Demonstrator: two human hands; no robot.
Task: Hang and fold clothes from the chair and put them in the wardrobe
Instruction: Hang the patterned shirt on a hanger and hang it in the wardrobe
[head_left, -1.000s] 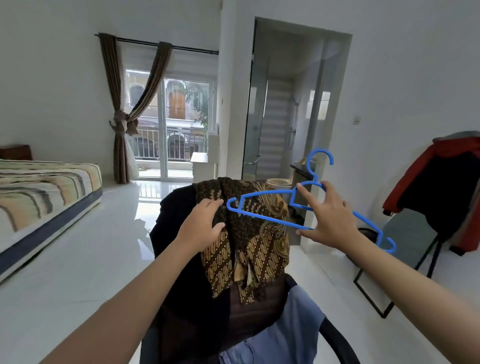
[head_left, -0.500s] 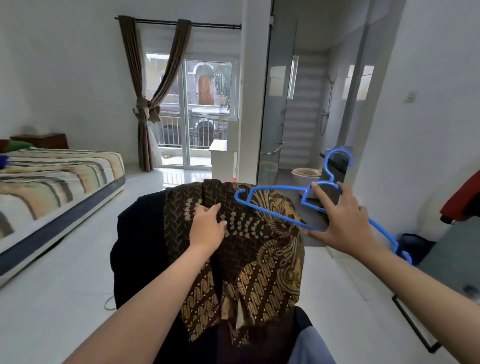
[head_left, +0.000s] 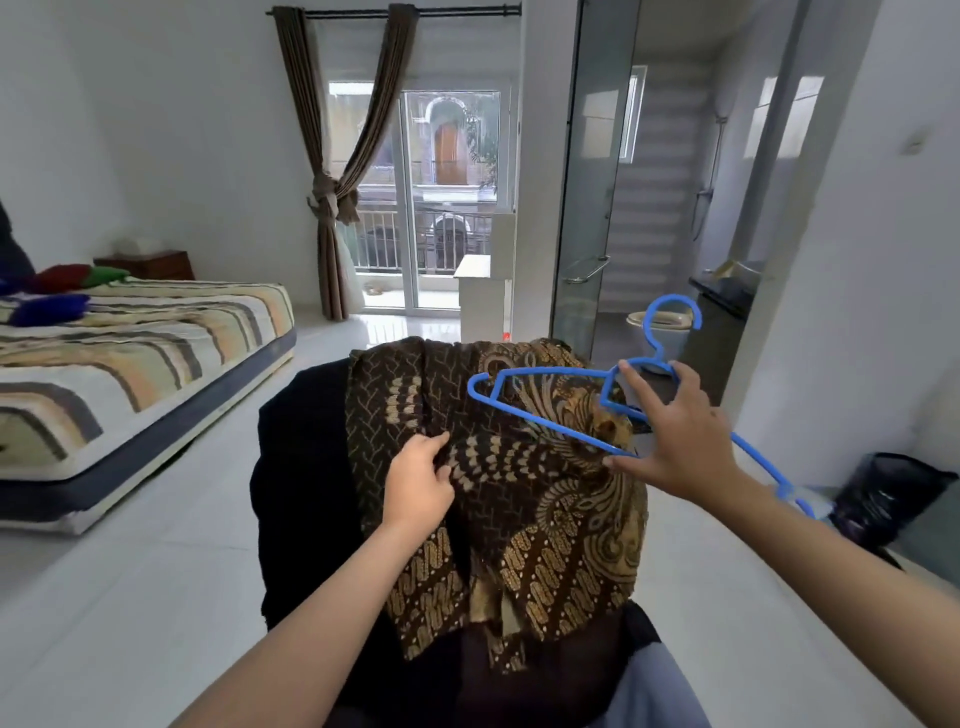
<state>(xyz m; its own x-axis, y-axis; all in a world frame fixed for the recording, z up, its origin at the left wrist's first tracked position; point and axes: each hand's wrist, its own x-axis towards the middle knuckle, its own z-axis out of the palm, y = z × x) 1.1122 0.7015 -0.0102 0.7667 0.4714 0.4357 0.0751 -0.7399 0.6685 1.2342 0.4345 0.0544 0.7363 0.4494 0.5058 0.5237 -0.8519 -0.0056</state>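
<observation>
Brown patterned shirt draped over the back of a dark chair, above a blue garment on the seat. Left hand pinching a fold of the shirt. Right hand gripping a blue hanger just above the cloth, hook upward. Striped bed at left.

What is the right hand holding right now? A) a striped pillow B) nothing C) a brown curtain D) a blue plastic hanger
D: the right hand grips the blue plastic hanger near its neck, held over the brown batik garment that the left hand is grasping on the chair back.
</observation>
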